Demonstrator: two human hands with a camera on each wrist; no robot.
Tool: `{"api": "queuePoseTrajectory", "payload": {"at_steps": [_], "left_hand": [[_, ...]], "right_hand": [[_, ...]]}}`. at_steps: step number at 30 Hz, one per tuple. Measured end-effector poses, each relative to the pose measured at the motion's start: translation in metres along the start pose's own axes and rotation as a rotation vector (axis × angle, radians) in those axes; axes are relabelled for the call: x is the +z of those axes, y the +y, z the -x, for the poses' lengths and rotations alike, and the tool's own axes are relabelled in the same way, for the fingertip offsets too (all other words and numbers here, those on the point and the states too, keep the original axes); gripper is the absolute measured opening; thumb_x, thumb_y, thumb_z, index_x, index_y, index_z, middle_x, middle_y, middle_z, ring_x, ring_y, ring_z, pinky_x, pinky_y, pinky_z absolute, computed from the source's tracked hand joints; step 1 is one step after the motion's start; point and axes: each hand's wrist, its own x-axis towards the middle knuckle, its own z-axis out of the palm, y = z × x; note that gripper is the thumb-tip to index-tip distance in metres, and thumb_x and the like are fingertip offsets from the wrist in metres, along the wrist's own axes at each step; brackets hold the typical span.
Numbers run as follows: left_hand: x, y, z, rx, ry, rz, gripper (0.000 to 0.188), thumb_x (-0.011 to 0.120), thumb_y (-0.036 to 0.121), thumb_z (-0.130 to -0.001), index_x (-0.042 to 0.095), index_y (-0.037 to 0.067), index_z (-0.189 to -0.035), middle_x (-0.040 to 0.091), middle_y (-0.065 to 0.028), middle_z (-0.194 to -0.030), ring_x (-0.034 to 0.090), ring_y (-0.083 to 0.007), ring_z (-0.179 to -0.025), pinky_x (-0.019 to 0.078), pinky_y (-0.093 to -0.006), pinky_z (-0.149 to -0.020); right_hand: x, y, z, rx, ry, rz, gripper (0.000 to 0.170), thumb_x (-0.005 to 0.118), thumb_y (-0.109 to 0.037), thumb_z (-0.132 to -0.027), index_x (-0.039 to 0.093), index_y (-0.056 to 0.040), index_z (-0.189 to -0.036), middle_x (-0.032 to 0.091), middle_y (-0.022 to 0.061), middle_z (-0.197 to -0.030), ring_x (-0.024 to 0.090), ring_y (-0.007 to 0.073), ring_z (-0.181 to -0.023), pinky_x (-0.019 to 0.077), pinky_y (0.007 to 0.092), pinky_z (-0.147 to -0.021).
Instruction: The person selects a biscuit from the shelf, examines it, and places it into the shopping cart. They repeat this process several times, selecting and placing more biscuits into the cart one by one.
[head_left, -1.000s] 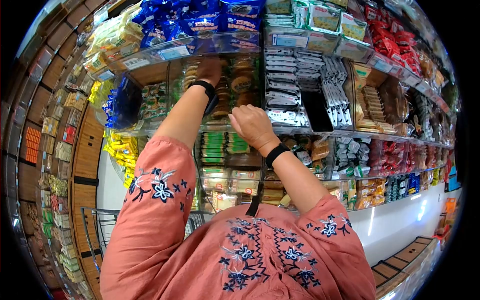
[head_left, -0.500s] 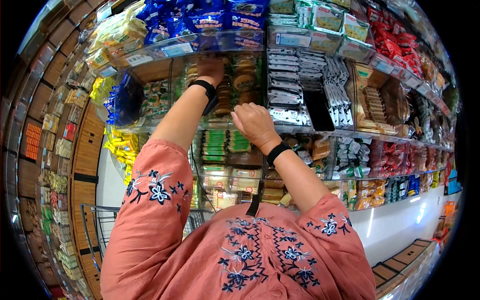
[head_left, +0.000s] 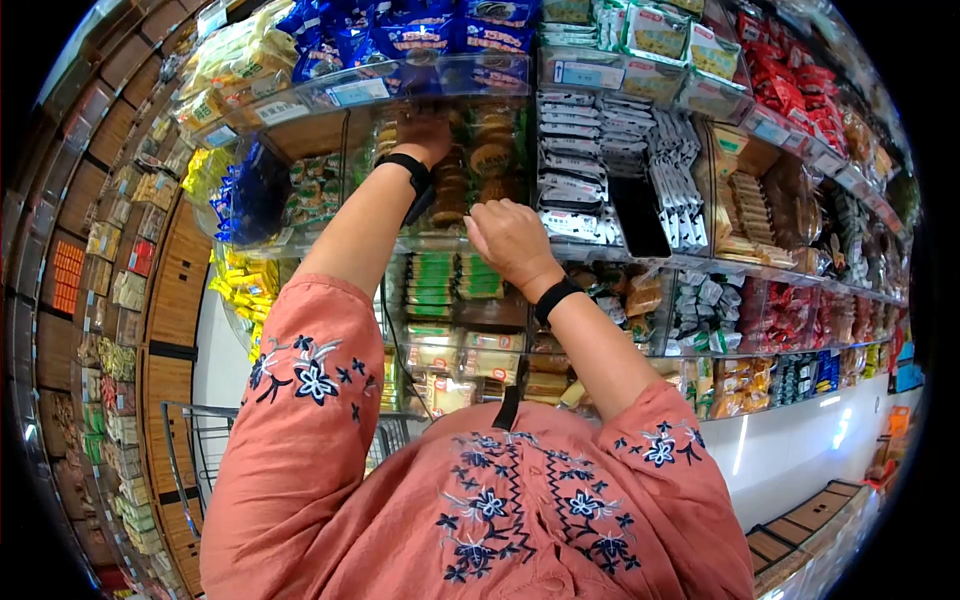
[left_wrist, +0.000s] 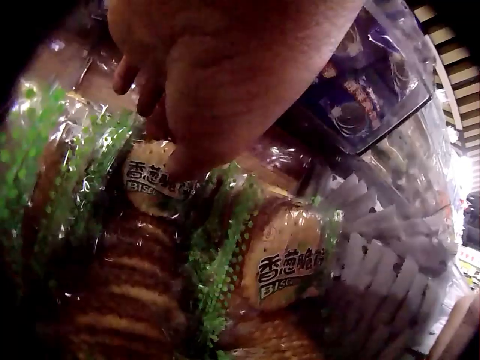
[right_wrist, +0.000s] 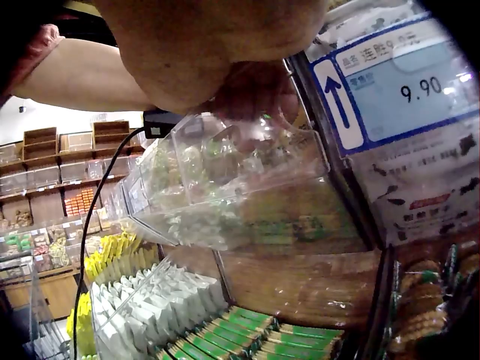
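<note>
My left hand point(head_left: 424, 137) reaches deep into a clear bin of biscuit packs. In the left wrist view, its thumb lies over the printed front of a biscuit pack point(left_wrist: 154, 195), fingers bent down at the pack's far end. A second biscuit pack point(left_wrist: 289, 247) with green-dotted wrapping sits beside it. My right hand point(head_left: 508, 243) rests at the bin's front rim, fingers loosely curled and nothing held. In the right wrist view that hand is just above the clear bin front point(right_wrist: 240, 202), left of a price label point(right_wrist: 409, 86).
White packets point(head_left: 572, 150) fill the bin to the right, where a black phone point(head_left: 640, 217) leans. Blue bags point(head_left: 415, 35) overhang the left hand from the upper shelf. Green-wrapped biscuits point(head_left: 432, 285) sit one shelf lower. A black cable point(right_wrist: 90, 217) hangs by the right wrist; a cart point(head_left: 205, 435) stands below left.
The head view has shifted slightly. My left hand stays inside the biscuit bin and my right hand stays at its rim, both almost unmoved.
</note>
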Motion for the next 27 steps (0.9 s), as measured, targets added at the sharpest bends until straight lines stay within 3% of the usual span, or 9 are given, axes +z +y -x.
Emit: {"api": "queuePoseTrajectory", "payload": {"at_steps": [3,6,9,12,13,16,17,23,27], "left_hand": [[-0.003,-0.006,0.003,0.001,0.026,0.151,0.051,0.032,0.024,-0.101,0.037,0.02,-0.152,0.028,-0.0098,-0.163,0.026,-0.0335,-0.149,0.0134,-0.0615,-0.119],[-0.002,-0.011,0.004,0.049,0.038,0.086,0.054,0.04,0.028,-0.103,0.034,0.013,-0.155,0.034,-0.0199,-0.157,0.039,-0.0421,-0.139,0.0326,-0.0566,-0.113],[0.003,-0.012,0.007,0.041,0.13,0.153,0.058,0.044,0.031,-0.102,0.032,0.012,-0.155,0.034,-0.0221,-0.157,0.041,-0.0429,-0.137,0.0357,-0.0531,-0.112],[0.001,-0.012,0.023,0.049,0.064,0.412,0.053,0.043,0.027,-0.099,0.038,0.016,-0.15,0.03,-0.013,-0.161,0.029,-0.0358,-0.147,0.026,-0.0579,-0.116],[0.006,-0.013,0.034,0.111,0.252,0.314,0.05,0.052,0.029,-0.097,0.047,0.01,-0.144,0.044,-0.0201,-0.151,0.044,-0.0395,-0.136,0.0373,-0.0551,-0.109],[-0.015,-0.019,0.058,0.164,0.056,0.491,0.048,0.058,0.03,-0.094,0.056,0.005,-0.135,0.06,-0.0252,-0.13,0.058,-0.0417,-0.117,0.0469,-0.0521,-0.098],[-0.019,-0.024,0.066,0.212,0.059,0.447,0.054,0.054,0.035,-0.1,0.049,0.002,-0.143,0.062,-0.0272,-0.126,0.061,-0.0426,-0.11,0.0507,-0.0497,-0.093],[-0.046,-0.035,0.099,0.108,-0.075,0.57,0.046,0.057,0.034,-0.1,0.058,0.002,-0.134,0.066,-0.0231,-0.12,0.063,-0.0406,-0.108,0.051,-0.049,-0.091],[-0.064,-0.041,0.14,0.26,0.169,0.643,0.044,0.058,0.035,-0.101,0.06,0.002,-0.13,0.064,-0.0201,-0.124,0.062,-0.0357,-0.112,0.0509,-0.0435,-0.09]], "right_hand": [[0.001,-0.002,-0.001,0.007,-0.001,0.009,0.019,0.065,-0.019,-0.09,0.057,-0.0077,-0.077,0.059,0.0087,-0.072,0.06,0.0283,-0.072,0.0504,0.0403,-0.068],[0.001,-0.001,0.0,0.007,0.0,0.004,0.019,0.065,-0.019,-0.09,0.057,-0.0077,-0.077,0.059,0.0089,-0.072,0.06,0.0284,-0.073,0.0504,0.0405,-0.068],[0.003,0.001,0.0,-0.008,0.008,0.0,0.019,0.065,-0.02,-0.09,0.057,-0.0076,-0.077,0.059,0.0093,-0.071,0.06,0.0287,-0.073,0.0503,0.0409,-0.068],[0.002,0.0,0.001,-0.001,0.006,-0.006,0.02,0.065,-0.02,-0.09,0.057,-0.0076,-0.077,0.059,0.0097,-0.071,0.06,0.029,-0.072,0.0501,0.0413,-0.067],[0.002,0.0,0.0,0.003,0.006,-0.005,0.02,0.065,-0.019,-0.09,0.057,-0.0076,-0.076,0.059,0.0098,-0.071,0.06,0.029,-0.072,0.05,0.0414,-0.067],[-0.001,-0.002,0.0,0.007,0.004,-0.004,0.02,0.065,-0.019,-0.09,0.057,-0.0075,-0.076,0.059,0.0097,-0.07,0.06,0.0291,-0.072,0.0498,0.0416,-0.067],[-0.001,-0.001,0.0,0.006,0.001,-0.003,0.02,0.065,-0.019,-0.09,0.057,-0.0075,-0.076,0.059,0.0097,-0.07,0.06,0.0291,-0.072,0.0498,0.0416,-0.067],[0.003,-0.001,0.002,0.01,-0.008,0.001,0.021,0.064,-0.02,-0.091,0.057,-0.0075,-0.076,0.059,0.01,-0.069,0.06,0.0296,-0.071,0.05,0.0417,-0.066],[0.002,-0.001,0.0,-0.018,0.025,-0.034,0.021,0.064,-0.02,-0.091,0.057,-0.007,-0.076,0.059,0.011,-0.07,0.061,0.0308,-0.071,0.0502,0.0427,-0.065]]}}
